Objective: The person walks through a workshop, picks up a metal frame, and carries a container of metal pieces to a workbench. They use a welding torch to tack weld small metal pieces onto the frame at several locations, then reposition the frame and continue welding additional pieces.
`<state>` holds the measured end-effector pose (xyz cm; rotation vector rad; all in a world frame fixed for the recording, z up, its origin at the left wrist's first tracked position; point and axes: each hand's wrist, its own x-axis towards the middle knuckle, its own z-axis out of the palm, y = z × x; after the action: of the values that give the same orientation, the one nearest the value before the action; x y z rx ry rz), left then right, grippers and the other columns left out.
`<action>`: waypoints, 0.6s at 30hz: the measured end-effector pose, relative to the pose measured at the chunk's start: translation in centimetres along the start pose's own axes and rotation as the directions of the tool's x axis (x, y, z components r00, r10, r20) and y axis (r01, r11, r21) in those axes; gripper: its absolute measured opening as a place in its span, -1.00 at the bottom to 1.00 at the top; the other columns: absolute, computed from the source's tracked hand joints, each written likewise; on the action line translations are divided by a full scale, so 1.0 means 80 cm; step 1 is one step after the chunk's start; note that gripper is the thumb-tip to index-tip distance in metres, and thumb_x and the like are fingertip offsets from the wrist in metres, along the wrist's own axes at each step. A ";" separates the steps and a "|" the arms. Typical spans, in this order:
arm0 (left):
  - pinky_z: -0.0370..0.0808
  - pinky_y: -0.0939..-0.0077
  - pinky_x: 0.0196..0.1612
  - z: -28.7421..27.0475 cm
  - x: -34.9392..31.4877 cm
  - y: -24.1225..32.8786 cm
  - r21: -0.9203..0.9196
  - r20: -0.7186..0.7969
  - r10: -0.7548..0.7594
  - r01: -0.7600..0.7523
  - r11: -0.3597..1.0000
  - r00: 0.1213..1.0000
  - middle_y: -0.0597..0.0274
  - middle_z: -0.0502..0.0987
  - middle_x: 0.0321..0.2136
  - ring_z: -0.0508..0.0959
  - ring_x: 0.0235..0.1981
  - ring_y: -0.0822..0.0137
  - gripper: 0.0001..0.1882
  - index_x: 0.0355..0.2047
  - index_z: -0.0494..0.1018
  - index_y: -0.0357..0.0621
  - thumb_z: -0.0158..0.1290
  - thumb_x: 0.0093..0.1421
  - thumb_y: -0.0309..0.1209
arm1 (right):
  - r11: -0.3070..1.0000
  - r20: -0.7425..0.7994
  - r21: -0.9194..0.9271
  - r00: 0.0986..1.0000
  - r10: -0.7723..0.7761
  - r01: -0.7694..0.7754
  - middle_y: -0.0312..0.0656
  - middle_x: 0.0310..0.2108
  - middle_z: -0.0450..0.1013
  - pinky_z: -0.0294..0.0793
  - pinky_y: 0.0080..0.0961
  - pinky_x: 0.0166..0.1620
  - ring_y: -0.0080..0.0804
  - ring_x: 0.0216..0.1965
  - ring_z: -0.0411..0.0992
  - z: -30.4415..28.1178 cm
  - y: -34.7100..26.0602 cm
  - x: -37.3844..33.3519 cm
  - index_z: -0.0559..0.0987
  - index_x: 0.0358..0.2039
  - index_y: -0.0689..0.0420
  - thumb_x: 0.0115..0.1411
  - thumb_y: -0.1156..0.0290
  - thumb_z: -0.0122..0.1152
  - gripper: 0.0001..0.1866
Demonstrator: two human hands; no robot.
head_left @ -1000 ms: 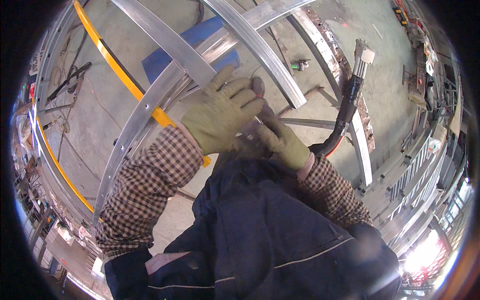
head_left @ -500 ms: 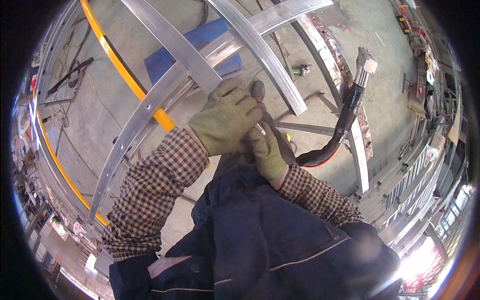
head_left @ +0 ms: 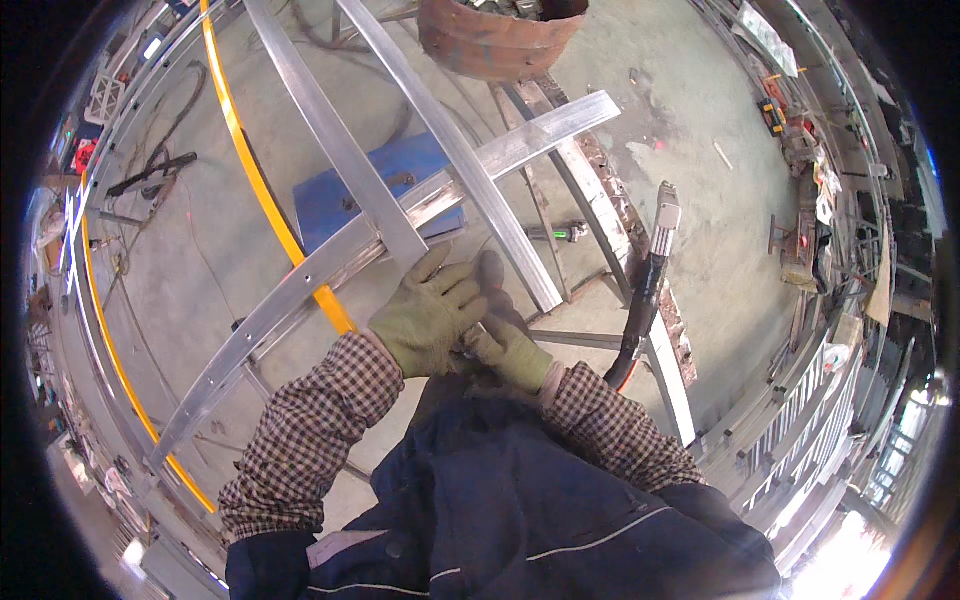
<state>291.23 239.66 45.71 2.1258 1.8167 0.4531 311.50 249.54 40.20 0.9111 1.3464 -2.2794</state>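
Both my hands wear green work gloves and meet in front of my dark blue apron. My left hand (head_left: 425, 315) is curled over, its back toward me and its fingers bent toward my right hand (head_left: 512, 352). The right thumb and fingers press together beneath the left fingers. A small pale, shiny bit shows between the gloves, too hidden to name. Just beyond my left fingertips is the end of a flat metal bar (head_left: 405, 240). It crosses a long curved metal rail (head_left: 280, 300) with holes. A second bar (head_left: 500, 210) ends beyond my right hand.
A yellow strip (head_left: 240, 140) runs under the rail at left. Farther off lie a blue panel (head_left: 325, 205) and a green-and-black power tool (head_left: 568, 232). A black-sleeved cable with a metal head (head_left: 664, 215) rises at right. A rusty drum (head_left: 500, 42) stands at the far side.
The view has tilted up, bringing the rusty drum in. My hands have drawn closer together, and the small shiny metal piece between them is now mostly covered.
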 end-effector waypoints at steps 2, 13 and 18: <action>0.06 -0.13 0.55 0.004 -0.001 -0.002 -0.021 0.045 -0.010 0.011 1.000 0.999 0.21 0.59 0.07 0.45 0.31 0.10 -0.24 0.09 0.59 0.01 0.38 -0.16 0.01 | 0.960 -0.090 -0.224 0.977 -0.194 0.170 -0.13 0.19 0.47 0.58 -0.39 0.15 -0.31 0.10 0.52 0.005 0.011 0.004 0.31 0.41 0.11 0.46 -0.17 0.19 -0.24; 0.16 -0.03 0.53 0.005 0.000 -0.003 -0.062 0.029 -0.014 0.016 0.998 0.999 0.21 0.62 0.04 0.50 0.26 0.13 -0.31 0.01 0.63 -0.06 0.37 -0.21 -0.11 | 0.447 0.058 -0.632 0.614 -0.787 0.633 -0.05 0.11 0.54 0.53 -0.40 0.12 -0.34 0.10 0.51 0.015 0.046 0.010 0.32 0.38 0.26 0.52 0.01 0.16 -0.34; 0.19 -0.03 0.52 0.007 -0.014 0.023 0.032 -0.150 -0.135 0.142 0.989 0.979 0.11 0.52 0.25 0.40 0.39 0.08 -0.14 0.21 0.52 -0.14 0.37 -0.18 -0.14 | 0.984 -0.164 -0.005 0.971 -0.176 0.178 -0.03 0.08 0.54 0.54 -0.33 0.17 -0.29 0.13 0.52 -0.013 0.031 -0.030 0.25 0.48 0.22 0.53 0.07 0.15 -0.31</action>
<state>292.95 238.26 45.97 2.0232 2.0573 0.5549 315.07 249.17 39.83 1.0397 1.5437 -2.3887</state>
